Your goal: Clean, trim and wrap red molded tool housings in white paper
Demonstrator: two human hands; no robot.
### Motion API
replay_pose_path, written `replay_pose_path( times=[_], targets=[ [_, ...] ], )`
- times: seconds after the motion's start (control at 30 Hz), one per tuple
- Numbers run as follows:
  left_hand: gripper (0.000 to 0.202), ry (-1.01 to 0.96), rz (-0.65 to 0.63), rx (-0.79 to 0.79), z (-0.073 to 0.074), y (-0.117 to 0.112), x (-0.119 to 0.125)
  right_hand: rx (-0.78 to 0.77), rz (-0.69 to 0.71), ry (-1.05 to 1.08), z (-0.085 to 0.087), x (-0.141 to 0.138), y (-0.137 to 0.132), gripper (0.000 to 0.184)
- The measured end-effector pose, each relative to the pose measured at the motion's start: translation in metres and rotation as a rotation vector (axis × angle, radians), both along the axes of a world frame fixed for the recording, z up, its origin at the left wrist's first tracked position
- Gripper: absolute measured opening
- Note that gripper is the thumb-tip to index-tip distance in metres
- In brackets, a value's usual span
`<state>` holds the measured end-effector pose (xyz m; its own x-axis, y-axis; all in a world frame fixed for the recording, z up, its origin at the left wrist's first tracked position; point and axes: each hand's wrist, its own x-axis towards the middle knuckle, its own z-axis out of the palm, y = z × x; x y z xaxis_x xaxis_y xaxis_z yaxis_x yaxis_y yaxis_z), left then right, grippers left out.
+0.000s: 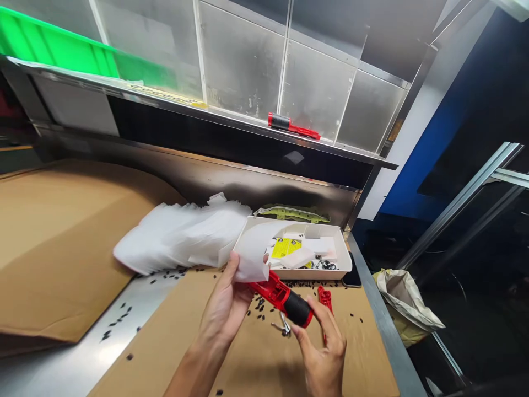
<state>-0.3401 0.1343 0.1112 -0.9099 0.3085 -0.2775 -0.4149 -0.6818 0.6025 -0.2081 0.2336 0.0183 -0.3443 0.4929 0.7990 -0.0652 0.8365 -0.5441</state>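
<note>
My left hand (225, 309) pinches a small white plastic bag (252, 263) by its lower edge, fingers closed on it. The front end of a red and black tool (285, 300) sits inside the mouth of that bag. My right hand (324, 353) holds the tool by its black grip from below, fingers curled round it. A small metal key ring (284, 325) hangs under the tool. Both hands are above a sheet of cardboard (256, 358) on the steel bench.
A pile of white bags (182, 234) lies left of a white tray (343, 264) holding yellow labels and small parts. Another red part (325, 298) lies on the cardboard. A second red tool (293, 125) rests on the upper shelf. Small black bits (119, 317) litter the bench.
</note>
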Motion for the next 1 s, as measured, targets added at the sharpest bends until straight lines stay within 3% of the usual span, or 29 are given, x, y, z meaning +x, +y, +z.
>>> replay_pose_path(
  times=[0.1, 0.3, 0.5, 0.67, 0.73, 1.0],
  targets=[
    [0.03, -0.029, 0.054, 0.029, -0.01, -0.005, 0.008, -0.017, -0.029, -0.041, -0.001, 0.005, 0.0, 0.04],
    [0.05, -0.101, 0.086, 0.144, -0.02, -0.013, 0.02, -0.023, -0.017, -0.041, -0.001, 0.013, -0.008, 0.033],
    [0.032, -0.166, 0.086, 0.158, -0.027, -0.014, 0.035, 0.009, 0.039, -0.024, -0.001, 0.017, -0.015, 0.029],
    [0.044, -0.212, 0.008, 0.195, -0.032, -0.026, 0.031, 0.047, 0.041, -0.034, 0.0, 0.027, -0.01, 0.027],
    [0.039, -0.213, 0.03, 0.183, -0.033, -0.027, 0.03, 0.079, 0.033, -0.045, 0.0, 0.032, -0.008, 0.027],
    [0.028, -0.211, 0.04, 0.158, -0.043, -0.01, 0.057, 0.117, 0.03, -0.042, 0.0, 0.038, -0.016, 0.026]
  ],
)
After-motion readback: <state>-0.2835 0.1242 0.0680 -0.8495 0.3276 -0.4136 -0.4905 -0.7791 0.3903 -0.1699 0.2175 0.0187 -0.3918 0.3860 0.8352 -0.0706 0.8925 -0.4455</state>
